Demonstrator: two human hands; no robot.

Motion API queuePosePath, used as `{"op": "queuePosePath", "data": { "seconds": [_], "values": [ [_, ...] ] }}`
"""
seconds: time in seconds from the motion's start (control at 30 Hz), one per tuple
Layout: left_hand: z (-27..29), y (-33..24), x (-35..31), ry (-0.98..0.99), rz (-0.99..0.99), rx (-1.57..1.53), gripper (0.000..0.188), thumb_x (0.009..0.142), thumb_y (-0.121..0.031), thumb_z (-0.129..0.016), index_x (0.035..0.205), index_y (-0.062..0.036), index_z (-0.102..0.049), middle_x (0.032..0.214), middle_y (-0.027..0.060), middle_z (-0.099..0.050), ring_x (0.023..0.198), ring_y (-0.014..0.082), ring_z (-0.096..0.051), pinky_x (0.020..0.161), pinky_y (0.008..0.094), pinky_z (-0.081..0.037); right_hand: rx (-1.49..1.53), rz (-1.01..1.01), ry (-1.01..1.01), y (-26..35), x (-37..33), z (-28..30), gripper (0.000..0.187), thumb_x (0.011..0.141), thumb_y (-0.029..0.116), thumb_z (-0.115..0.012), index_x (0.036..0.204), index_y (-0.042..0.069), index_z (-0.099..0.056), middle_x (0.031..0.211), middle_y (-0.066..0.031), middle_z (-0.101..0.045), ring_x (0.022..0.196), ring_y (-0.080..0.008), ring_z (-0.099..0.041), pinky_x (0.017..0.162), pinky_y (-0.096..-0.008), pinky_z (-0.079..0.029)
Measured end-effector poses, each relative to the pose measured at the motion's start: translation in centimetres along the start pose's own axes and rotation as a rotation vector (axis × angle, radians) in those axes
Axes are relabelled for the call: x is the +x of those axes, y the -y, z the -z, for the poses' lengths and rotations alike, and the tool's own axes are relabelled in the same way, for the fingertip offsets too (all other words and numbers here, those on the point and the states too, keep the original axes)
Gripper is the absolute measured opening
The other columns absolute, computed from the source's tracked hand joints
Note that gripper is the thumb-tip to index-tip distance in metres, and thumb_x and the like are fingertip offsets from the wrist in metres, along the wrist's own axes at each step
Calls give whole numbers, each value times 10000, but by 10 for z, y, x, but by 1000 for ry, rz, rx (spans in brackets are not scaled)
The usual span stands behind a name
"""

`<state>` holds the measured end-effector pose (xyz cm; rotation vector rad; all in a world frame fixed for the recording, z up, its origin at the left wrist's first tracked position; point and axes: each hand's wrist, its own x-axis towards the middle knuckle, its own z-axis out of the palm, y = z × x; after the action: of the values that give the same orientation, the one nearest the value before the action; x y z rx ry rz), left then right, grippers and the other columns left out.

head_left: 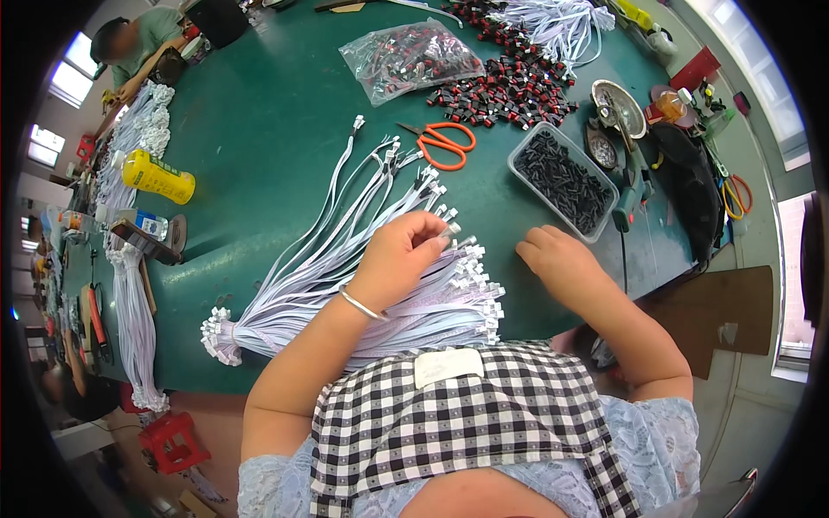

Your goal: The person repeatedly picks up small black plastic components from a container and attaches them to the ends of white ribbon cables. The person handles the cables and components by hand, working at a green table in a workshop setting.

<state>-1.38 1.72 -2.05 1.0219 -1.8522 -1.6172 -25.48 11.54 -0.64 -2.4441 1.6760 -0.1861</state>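
A large bundle of flat white cables (289, 298) with small white connectors lies across the table in front of me. Above its right part is my left hand (401, 255), thumb and forefinger closed on the connector end of one white cable (451, 230). My right hand (557, 262) is at the table to the right of the bundle. Its fingers are curled together, and whatever may be between them is hidden. Just beyond it stands a clear plastic tub (521, 173) filled with short black tube-like pieces (566, 177).
Orange-handled scissors (449, 145) lie beyond the bundle. Farther off are a pile of black-and-red parts (509, 91) and a clear bag (406, 60) of similar parts. A green tool (635, 194) with a cord is right of the tub. A yellow bottle (158, 177) stands left; another person (142, 47) sits far left.
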Motion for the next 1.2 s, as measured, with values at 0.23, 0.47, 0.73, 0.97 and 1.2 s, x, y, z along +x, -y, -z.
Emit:
{"op": "queuePosePath", "data": {
  "seconds": [0.23,0.47,0.73,0.97,1.2],
  "values": [
    [7,-2,0,80,282,-367,118,840,-75,-623,938,-45,-564,794,15,-604,613,71,-554,547,189,-430,414,-137,-163,3,13,7,169,781,30,-611,942,23,-663,880,-107,-629,820,-267,-610,721,-323,-492],
    [9,0,0,138,282,-407,100,845,-88,-628,891,-59,-544,783,15,-596,607,65,-544,530,184,-416,969,-131,-421,37,58,5,161,814,23,-628,967,24,-677,876,-89,-652,765,-155,-626,674,-267,-487],
    [7,6,0,115,275,-518,115,852,-112,-625,903,-69,-531,754,-11,-558,581,52,-496,515,174,-378,1259,-397,-280,44,64,-17,127,859,-12,-595,982,-36,-621,877,-74,-636,798,-127,-640,690,-235,-519],
    [8,4,0,141,292,-543,107,835,-83,-627,879,-80,-530,735,-12,-551,555,45,-468,489,172,-348,1462,-418,-215,40,64,-20,107,850,-6,-611,955,-19,-592,850,-74,-640,777,-120,-630,684,-239,-513],
    [7,4,0,124,300,-554,111,820,-63,-628,862,-86,-528,717,-11,-542,540,42,-453,471,172,-332,1400,-419,-195,42,67,-16,91,841,-9,-617,925,-14,-585,840,-61,-635,776,-112,-628,690,-232,-513]
  ]
}}
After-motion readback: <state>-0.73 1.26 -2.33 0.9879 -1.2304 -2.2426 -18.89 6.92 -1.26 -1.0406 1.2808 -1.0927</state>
